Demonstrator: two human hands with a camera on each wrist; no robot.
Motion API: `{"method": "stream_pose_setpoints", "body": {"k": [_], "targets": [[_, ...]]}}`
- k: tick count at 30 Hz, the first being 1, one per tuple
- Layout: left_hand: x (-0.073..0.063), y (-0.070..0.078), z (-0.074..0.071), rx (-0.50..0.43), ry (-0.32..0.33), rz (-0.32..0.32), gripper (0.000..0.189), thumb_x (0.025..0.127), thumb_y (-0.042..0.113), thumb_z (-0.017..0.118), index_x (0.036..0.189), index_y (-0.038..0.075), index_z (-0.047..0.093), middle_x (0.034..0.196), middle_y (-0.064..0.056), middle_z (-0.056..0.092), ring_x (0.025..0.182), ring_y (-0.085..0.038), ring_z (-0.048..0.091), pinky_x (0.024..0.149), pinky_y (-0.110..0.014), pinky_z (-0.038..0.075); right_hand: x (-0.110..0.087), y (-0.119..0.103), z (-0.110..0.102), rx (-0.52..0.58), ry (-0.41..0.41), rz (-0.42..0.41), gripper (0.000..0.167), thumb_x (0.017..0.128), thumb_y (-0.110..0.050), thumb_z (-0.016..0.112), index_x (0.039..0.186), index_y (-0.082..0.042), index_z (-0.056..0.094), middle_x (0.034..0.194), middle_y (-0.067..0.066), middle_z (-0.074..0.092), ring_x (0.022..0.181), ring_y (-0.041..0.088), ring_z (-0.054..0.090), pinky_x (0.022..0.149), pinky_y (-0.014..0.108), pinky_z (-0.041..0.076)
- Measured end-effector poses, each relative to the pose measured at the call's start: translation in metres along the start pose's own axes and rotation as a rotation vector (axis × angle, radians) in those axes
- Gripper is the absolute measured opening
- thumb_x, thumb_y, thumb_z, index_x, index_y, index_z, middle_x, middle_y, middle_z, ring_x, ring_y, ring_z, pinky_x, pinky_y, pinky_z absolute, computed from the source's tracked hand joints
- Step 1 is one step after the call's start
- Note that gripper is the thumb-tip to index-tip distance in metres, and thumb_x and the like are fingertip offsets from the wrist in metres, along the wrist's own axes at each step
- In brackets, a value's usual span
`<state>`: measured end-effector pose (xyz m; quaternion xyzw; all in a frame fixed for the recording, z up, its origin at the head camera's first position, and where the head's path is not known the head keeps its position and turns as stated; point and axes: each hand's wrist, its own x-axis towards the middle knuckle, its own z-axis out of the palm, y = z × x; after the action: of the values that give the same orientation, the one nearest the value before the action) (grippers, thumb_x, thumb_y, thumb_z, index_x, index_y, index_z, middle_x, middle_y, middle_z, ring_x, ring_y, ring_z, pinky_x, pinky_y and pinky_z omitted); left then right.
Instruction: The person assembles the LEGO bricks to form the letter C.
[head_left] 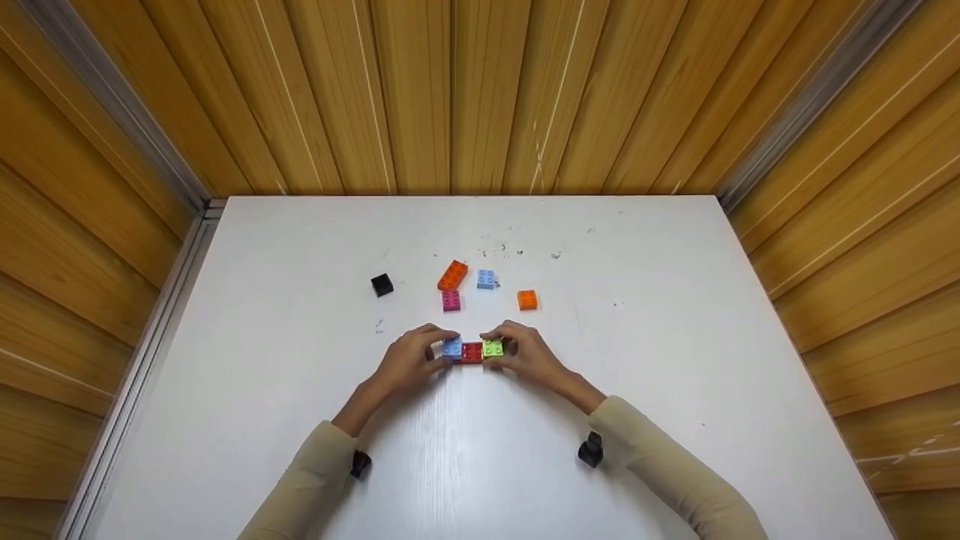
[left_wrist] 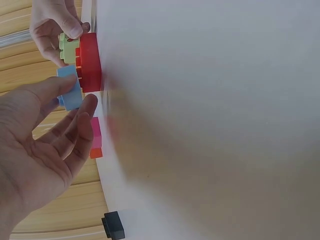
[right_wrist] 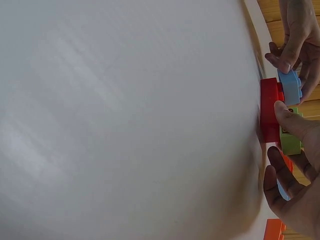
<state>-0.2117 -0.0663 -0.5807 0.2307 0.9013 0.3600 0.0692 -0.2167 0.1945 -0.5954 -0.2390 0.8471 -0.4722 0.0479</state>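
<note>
At the near middle of the table, a long red building brick (head_left: pixel 472 352) lies between both hands, its studs up. My left hand (head_left: pixel 409 356) pinches a light blue brick (head_left: pixel 451 348) between thumb and fingers over the red brick's left end. In the left wrist view that blue brick (left_wrist: pixel 70 89) sits slightly tilted against the red studs. My right hand (head_left: pixel 534 356) pinches a lime green brick (head_left: pixel 492 347) at the right end. The right wrist view has the green brick (right_wrist: pixel 291 143) jutting past the red brick's end, partly hidden by the thumb.
Beyond the hands lie a black brick (head_left: pixel 382 285), a long orange-red brick (head_left: pixel 452 275), a magenta brick (head_left: pixel 451 301), another light blue brick (head_left: pixel 486 279) and an orange brick (head_left: pixel 527 300). Wood-patterned walls (head_left: pixel 480 97) stand behind and beside the white table (head_left: pixel 637 300).
</note>
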Motion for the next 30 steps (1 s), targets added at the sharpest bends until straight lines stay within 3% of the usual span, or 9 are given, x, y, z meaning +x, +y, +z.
{"method": "stream_pose_setpoints", "body": {"k": [5,13,20,27,30], "targets": [[0.002,0.001,0.0,0.019,0.016,0.022,0.041,0.089,0.015,0.079,0.129,0.014,0.071,0.115,-0.005,0.07,0.081,-0.013,0.06,0.072,-0.029,0.051,0.0,-0.001,-0.002,-0.017,0.001,0.002,0.041,0.081,-0.011,0.085,0.12,-0.002,0.073,0.106,0.012,0.072,0.086,0.018,0.058,0.073,0.021,0.048],[0.004,0.002,0.007,0.032,0.07,0.022,0.036,0.09,0.029,0.079,0.123,0.014,0.075,0.107,-0.004,0.072,0.079,-0.014,0.063,0.069,-0.025,0.051,-0.003,-0.002,-0.002,-0.015,0.006,-0.003,0.041,0.081,-0.009,0.086,0.119,-0.001,0.073,0.102,0.012,0.072,0.084,0.017,0.058,0.073,0.018,0.048],[0.005,0.002,0.009,0.083,0.058,0.007,0.035,0.087,0.029,0.082,0.118,0.016,0.078,0.099,-0.003,0.071,0.074,-0.012,0.06,0.064,-0.023,0.049,-0.005,-0.001,0.002,-0.026,0.0,-0.014,0.041,0.08,-0.009,0.086,0.118,-0.001,0.073,0.101,0.013,0.072,0.084,0.014,0.058,0.074,0.029,0.055],[0.014,0.006,0.002,0.164,0.017,0.002,0.037,0.085,0.034,0.083,0.117,0.017,0.079,0.1,-0.005,0.073,0.078,-0.02,0.062,0.07,-0.038,0.054,-0.003,0.0,0.002,-0.004,0.026,-0.015,0.041,0.08,-0.009,0.086,0.119,-0.002,0.073,0.101,0.013,0.072,0.082,0.019,0.059,0.072,0.021,0.049],[0.015,0.006,0.001,0.182,0.025,0.006,0.036,0.085,0.033,0.084,0.117,0.017,0.079,0.1,-0.004,0.073,0.077,-0.019,0.062,0.069,-0.038,0.055,-0.002,0.0,0.002,0.0,0.031,-0.029,0.041,0.081,-0.011,0.086,0.119,-0.001,0.073,0.101,0.013,0.072,0.082,0.018,0.058,0.072,0.02,0.049]]}}
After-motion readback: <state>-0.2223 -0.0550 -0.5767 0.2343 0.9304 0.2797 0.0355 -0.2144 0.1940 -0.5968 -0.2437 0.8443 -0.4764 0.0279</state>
